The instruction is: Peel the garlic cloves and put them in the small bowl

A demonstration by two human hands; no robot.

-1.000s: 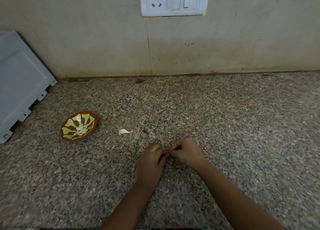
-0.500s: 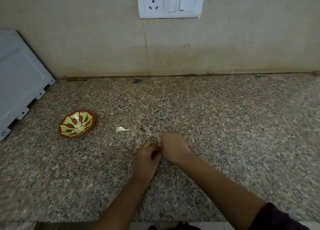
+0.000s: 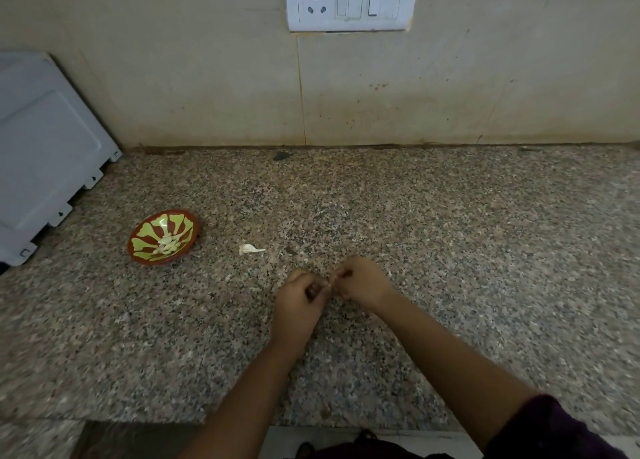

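Fingers [image 3: 313,287] of my left hand [image 3: 298,299] are curled in and pinch a small pale thing at their tips, which I take to be the garlic clove [image 3: 328,282]. The fingers [image 3: 341,274] of my right hand [image 3: 360,282] are bent tight round its other end. The two hands meet knuckle to knuckle just above the surface [image 3: 450,251]. Most of the clove is hidden between them, so I cannot tell how much skin is left on it.

Step in hand, as I judge it: stripping the skin. To do it well, the left hand should hold the clove steady. The right should lift the skin at one end with a nail and draw it off lengthwise. The grip should be firm enough that the slick clove does not shoot out, yet light enough not to crush it.

The small bowl [image 3: 149,232], red-brown with a green pattern, stands well to the left of the hands and holds a little heap of peeled cloves [image 3: 168,245]. Between bowl and hands lies a white scrap [image 3: 251,249], peel or a clove, I cannot tell which. A dark speck [image 3: 291,251] lies near it. Neither blocks the way to the bowl, though the scrap lies close to that path.

Further out, a white panel [image 3: 45,147] leans at the far left. A switch plate [image 3: 349,3] is set in the wall [image 3: 207,78] behind. A dark sleeve [image 3: 554,427] shows at the lower right.
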